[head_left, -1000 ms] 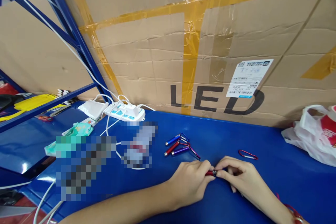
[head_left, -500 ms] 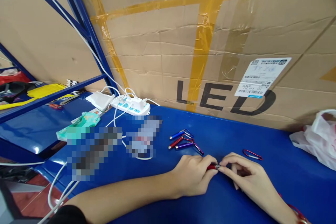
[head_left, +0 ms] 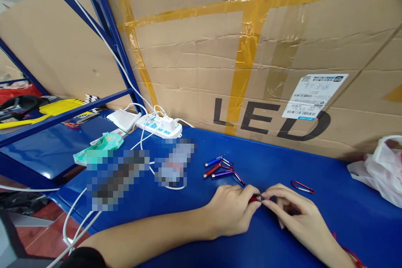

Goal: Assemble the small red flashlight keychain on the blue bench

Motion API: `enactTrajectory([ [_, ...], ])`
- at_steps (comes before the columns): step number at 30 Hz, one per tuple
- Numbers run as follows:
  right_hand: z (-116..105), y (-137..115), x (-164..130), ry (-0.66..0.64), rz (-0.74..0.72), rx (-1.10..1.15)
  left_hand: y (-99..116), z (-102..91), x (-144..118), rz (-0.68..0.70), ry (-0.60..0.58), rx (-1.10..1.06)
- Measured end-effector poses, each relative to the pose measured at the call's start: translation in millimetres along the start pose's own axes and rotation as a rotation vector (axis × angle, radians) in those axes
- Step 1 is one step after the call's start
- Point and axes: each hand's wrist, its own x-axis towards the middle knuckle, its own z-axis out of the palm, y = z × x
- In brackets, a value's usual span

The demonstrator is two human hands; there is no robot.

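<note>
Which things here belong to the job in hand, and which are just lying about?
Likely in the job:
held red tube in left hand, right hand at its end
clipped blue tube
clipped red tube
clipped purple tube
red carabiner

Apparently lying about:
power strip
white plastic bag
teal packet

Looks like stockrm/wkshp: blue metal shelving (head_left: 102,4), taped LED ctn (head_left: 194,75) w/ shipping label (head_left: 315,97), pwr strip (head_left: 172,133).

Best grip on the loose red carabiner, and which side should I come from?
Pinch the red carabiner across its narrow middle, closing on both long sides, probably best from above and the near side. It appears to lie flat on the blue table, its long axis running roughly left to right, with the right hand nearest.
</note>
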Motion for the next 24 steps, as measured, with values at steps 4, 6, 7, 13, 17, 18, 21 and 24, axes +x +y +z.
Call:
enactTrajectory([
  [4,0,-1,0,0.008,-0.074,-0.015,0,-2.2,0,0.001,0.006,0.015],
  [6,0,-3,-1,0.014,-0.116,-0.024,0,-1.9,-1,0.006,0.018,0.015],
  [7,0,-4,-1,0.025,-0.139,-0.033,-1,-1.4,-1,0.007,0.029,0.012],
  [13,-1,-10,-1,0.109,-0.261,-0.092,-5,4.6,0,0.026,0.109,-0.064],
  [17,-6,-9,-1,0.134,-0.325,-0.192,-6,6.2,0,0.028,0.116,-0.08],
  [18,-8,-8,-2,0.125,-0.337,-0.232,-6,6.2,0,0.027,0.115,-0.079],
  [21,-13,-6,-4,0.077,-0.353,-0.351,-7,5.7,2,0.035,0.099,-0.072],
  [24,-17,-5,-5,0.075,-0.344,-0.399,-7,4.7,5,0.034,0.077,-0.061],
])
